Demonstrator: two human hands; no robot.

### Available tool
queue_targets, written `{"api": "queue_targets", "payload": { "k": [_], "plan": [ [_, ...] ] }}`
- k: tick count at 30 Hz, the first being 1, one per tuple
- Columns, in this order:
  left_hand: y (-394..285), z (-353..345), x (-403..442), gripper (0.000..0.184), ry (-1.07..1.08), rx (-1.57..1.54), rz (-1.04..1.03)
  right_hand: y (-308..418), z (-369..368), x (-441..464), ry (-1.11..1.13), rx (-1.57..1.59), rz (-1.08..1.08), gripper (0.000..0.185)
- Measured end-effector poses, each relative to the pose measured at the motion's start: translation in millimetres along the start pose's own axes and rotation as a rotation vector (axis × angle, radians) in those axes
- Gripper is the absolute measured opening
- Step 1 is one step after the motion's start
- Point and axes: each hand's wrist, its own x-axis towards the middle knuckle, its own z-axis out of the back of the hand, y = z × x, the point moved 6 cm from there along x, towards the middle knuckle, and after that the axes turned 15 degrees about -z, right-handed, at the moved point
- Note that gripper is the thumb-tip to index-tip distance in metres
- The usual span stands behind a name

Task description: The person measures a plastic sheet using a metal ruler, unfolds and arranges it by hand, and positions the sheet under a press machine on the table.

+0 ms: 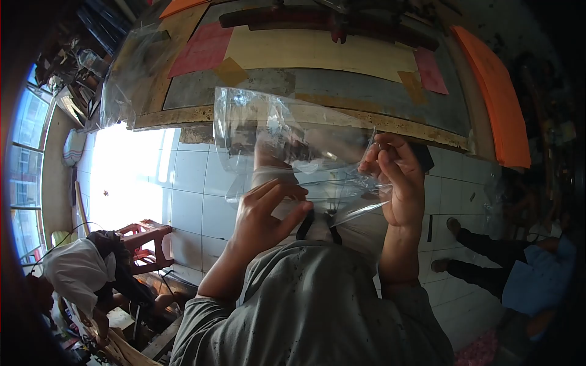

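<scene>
A clear plastic bag (293,131) stretches between my hands, over my lap and the near edge of the worktable. At its right end my right hand (398,177) pinches the gathered plastic between thumb and fingers. Lower on the left, my left hand (268,213) lies against the bag's near side, its fingers apart and slightly bent. The bag looks empty, and my legs and the floor show through it.
Ahead is a worktable (262,85) with taped yellow and pink sheets and a dark red bar (293,18). Orange sheets (497,100) lie at its right. One person (79,268) is at lower left by a red stool (146,244), another (531,274) at right.
</scene>
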Motion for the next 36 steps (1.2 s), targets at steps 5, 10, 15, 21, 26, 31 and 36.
{"api": "queue_targets", "payload": {
  "k": [5,10,15,21,26,31,36],
  "plan": [
    [26,-41,-11,0.031,0.054,-0.461,0.237,2,-17,-6,0.038,-0.105,0.030,0.028],
    [18,-48,-3,0.028,-0.042,-0.732,0.257,-13,-32,-6,0.064,-0.105,0.021,0.031],
    [-10,-22,9,0.017,-0.146,-0.569,0.063,-9,-34,-5,0.254,-0.350,0.279,0.080],
    [-16,23,13,0.015,-0.181,-0.548,-0.092,-51,-21,-4,0.281,-0.861,0.052,0.097],
    [-10,32,7,0.017,-0.217,-0.773,-0.018,-54,-9,-18,0.220,-0.936,0.081,0.076],
    [10,52,-17,0.016,-0.074,-0.528,0.067,-26,-2,-27,0.129,-1.099,0.126,0.065],
    [17,72,0,0.027,-0.266,-0.460,0.089,-10,-9,-33,0.148,-1.138,0.197,0.063]
  ]
}}
